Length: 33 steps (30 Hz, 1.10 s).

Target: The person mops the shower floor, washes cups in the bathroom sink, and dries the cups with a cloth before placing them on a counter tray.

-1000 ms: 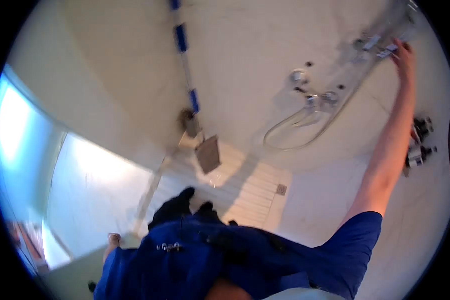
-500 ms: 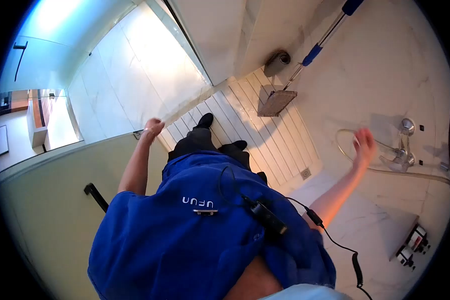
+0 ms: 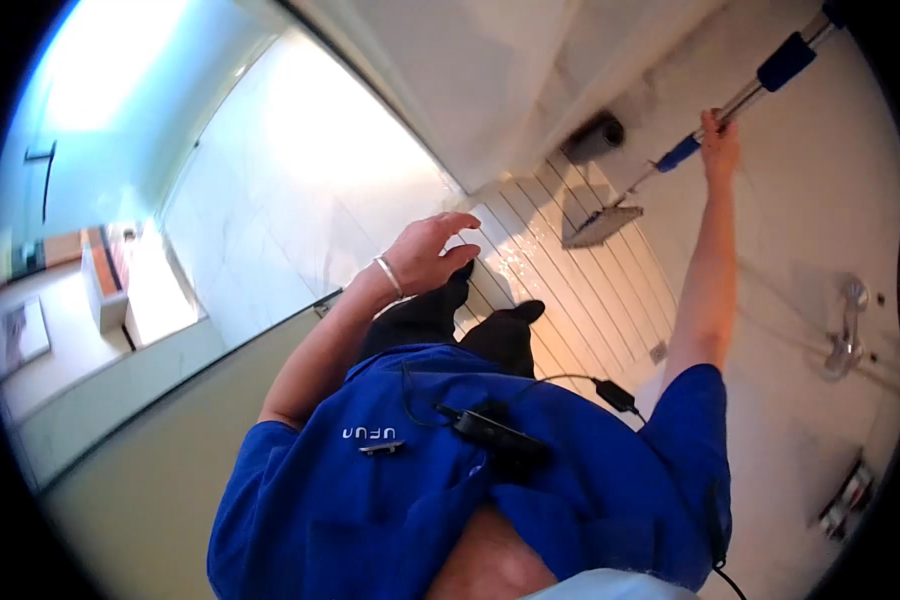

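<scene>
A flat mop leans at the upper right, its metal pole with blue grips (image 3: 787,62) slanting down to a greyish mop head (image 3: 602,227) on the slatted floor. My right hand (image 3: 720,150) is at the pole, between two blue sleeves, with its fingers closed around the metal. In front of my body, my left hand (image 3: 433,252) hovers over the floor with thumb and fingers apart, holding nothing. A bracelet (image 3: 388,276) circles that wrist.
A dark grey cylindrical bin-like object (image 3: 594,137) lies by the wall near the mop head. Right of me, a shower mixer (image 3: 846,330) is on the marble wall, with bottles (image 3: 848,502) on a corner shelf below. Glass partition (image 3: 180,430) at left.
My right hand has gone up from near the shower mixer to the mop pole and taken hold of it. My left hand has moved right and forward. The view has shifted slightly.
</scene>
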Tool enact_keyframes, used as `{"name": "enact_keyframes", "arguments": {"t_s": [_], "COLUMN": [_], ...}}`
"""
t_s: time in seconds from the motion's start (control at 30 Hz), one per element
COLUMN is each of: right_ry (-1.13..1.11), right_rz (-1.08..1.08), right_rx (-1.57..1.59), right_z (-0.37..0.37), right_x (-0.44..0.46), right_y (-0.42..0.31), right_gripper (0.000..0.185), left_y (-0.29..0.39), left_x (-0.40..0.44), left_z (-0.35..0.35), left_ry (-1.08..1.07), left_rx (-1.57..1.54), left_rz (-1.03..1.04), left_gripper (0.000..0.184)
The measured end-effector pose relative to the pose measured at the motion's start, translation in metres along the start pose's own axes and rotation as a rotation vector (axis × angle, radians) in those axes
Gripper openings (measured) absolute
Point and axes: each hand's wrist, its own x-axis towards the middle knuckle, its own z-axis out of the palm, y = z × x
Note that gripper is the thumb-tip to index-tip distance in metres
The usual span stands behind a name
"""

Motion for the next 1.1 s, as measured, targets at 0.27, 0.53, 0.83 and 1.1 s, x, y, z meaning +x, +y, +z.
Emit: {"name": "enact_keyframes", "arguments": {"t_s": [0.27, 0.53, 0.83, 1.1], "right_ry": [-0.016, -0.426, -0.655, -0.965], "right_rz": [0.343, 0.094, 0.129, -0.076], "right_rx": [0.093, -0.045, 0.215, 0.259], "right_z": [-0.021, 0.002, 0.065, 0.098], "right_x": [-0.179, -0.257, -0.328, -0.331], "right_y": [-0.148, -0.091, -0.068, -0.072], "right_gripper": [0.037, 0.036, 0.034, 0.032], "left_y": [0.163, 0.230, 0.224, 0.232], "left_x": [0.056, -0.035, -0.103, -0.229], "left_z": [-0.059, -0.080, -0.134, -0.120], "left_ry": [0.246, -0.099, 0.018, 0.353], "left_rx": [-0.370, -0.820, -0.913, -0.717], "left_rz": [1.053, 1.104, 1.233, 1.085], "left_gripper": [0.077, 0.041, 0.045, 0.033]}}
